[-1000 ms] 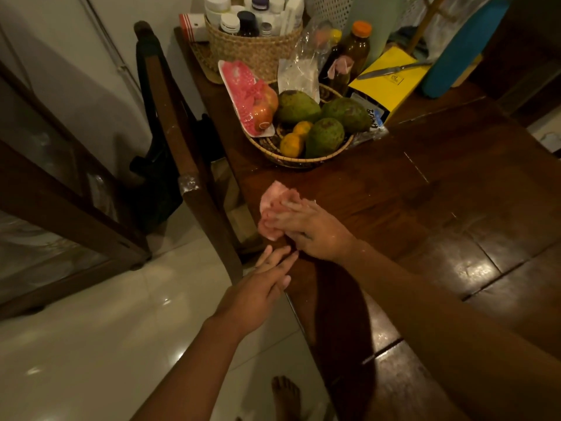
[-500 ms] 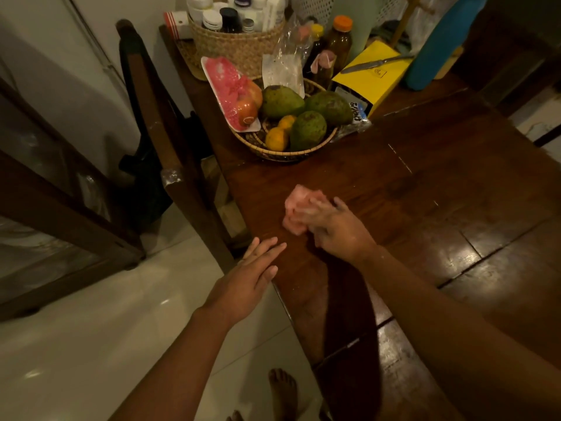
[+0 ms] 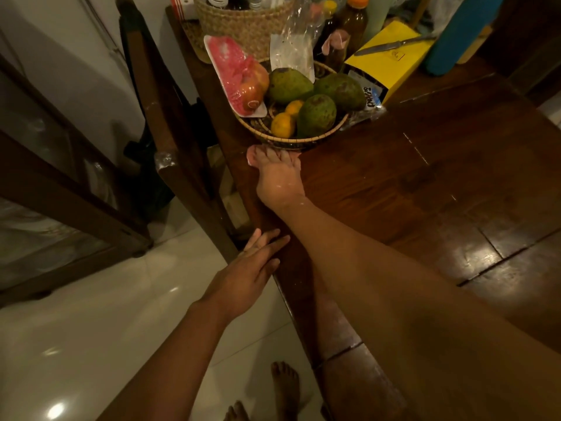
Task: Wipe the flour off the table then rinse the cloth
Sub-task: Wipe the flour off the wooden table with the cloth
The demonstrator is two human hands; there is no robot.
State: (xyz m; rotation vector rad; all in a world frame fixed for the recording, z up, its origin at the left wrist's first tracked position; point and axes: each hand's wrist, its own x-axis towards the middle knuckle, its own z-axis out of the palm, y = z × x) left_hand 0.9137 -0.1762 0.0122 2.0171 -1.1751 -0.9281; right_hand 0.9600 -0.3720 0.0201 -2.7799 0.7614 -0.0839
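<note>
My right hand [image 3: 277, 177] presses a pink cloth [image 3: 252, 156] flat on the dark wooden table [image 3: 425, 177], right in front of the fruit basket. Most of the cloth is hidden under my fingers; only its left edge shows. White flour dusts the back of that hand and wrist. Thin flour streaks [image 3: 416, 148] lie on the tabletop further right. My left hand [image 3: 246, 278] is held with straight fingers at the table's left edge, cupped just below it, holding nothing.
A woven basket [image 3: 303, 141] of avocados and oranges stands just beyond the cloth. Behind it are a wicker basket of bottles [image 3: 243, 22], a yellow box [image 3: 391, 59] with a knife on it and a blue bottle [image 3: 455, 34]. A wooden chair [image 3: 164, 117] stands left of the table.
My right hand has slid the cloth away from me, up to the fruit basket's rim. My left hand has stayed at the table's edge.
</note>
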